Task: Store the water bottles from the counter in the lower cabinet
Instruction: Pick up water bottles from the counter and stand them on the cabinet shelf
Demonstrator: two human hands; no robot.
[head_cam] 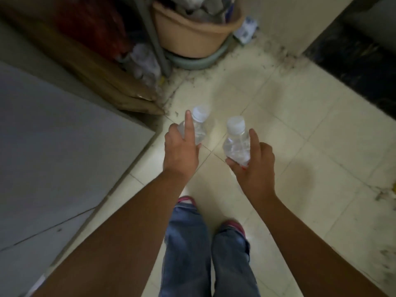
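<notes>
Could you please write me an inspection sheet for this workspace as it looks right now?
Surface: grey counter top at left; pale tiled floor, dirty along its edges.
Job's things: two clear bottles with white caps, left bottle, right bottle.
Clutter: tan tub full of items; cardboard.
Grip: left hand holds the left bottle; right hand holds the right bottle.
Cables: nothing seen.
Surroundings: dark stone ledge; lower cabinet not in view.

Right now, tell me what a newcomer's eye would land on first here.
Two clear water bottles with white caps, held out mid-frame over the pale tiled floor: the left bottle in the left hand, the right bottle in the right hand. Behind them, top centre, stands a tan basin piled with clutter.
</notes>
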